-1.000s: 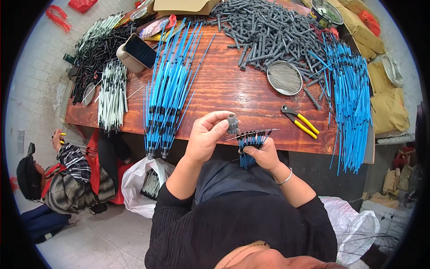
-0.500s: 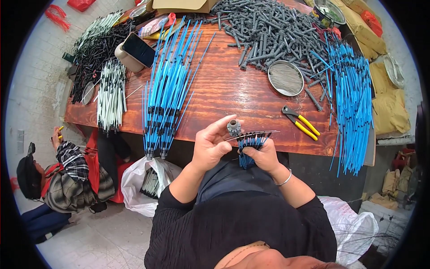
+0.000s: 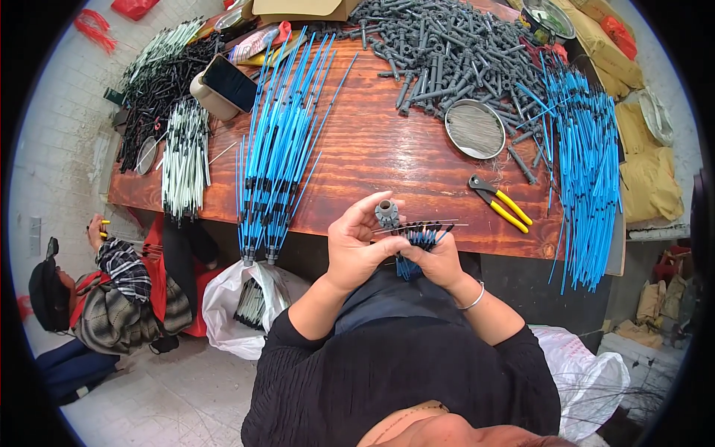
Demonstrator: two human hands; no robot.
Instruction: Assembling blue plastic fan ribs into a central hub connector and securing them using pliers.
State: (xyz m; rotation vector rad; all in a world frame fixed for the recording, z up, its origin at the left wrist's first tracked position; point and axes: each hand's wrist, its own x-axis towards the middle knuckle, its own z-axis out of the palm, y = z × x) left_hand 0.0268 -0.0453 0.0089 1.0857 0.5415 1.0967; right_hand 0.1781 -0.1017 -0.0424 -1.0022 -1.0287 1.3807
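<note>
In front of my lap, my left hand (image 3: 356,249) is closed with its fingers round a grey ribbed plastic tube piece (image 3: 386,214), its hollow end tilted up. Its thumb reaches across to the bundle in the other hand. My right hand (image 3: 445,262) grips a bundle of thin blue sticks (image 3: 407,268) with black tips, which fan out above the thumb. A few thin wires (image 3: 456,224) cross the top of the bundle. Both thumbs almost meet; the contact between the tube piece and the sticks is partly hidden.
Blue sticks (image 3: 588,179) lie at the table's right, and another spread bunch (image 3: 287,141) left of centre. Grey plastic pieces (image 3: 447,52) are heaped at the back. Yellow-handled pliers (image 3: 509,208) and a round dish of wires (image 3: 475,134) lie nearer. A person (image 3: 126,298) sits at left.
My left thumb has moved right, onto the bundle beside my right thumb. The left hand has shifted slightly right; the right hand stays nearly in place.
</note>
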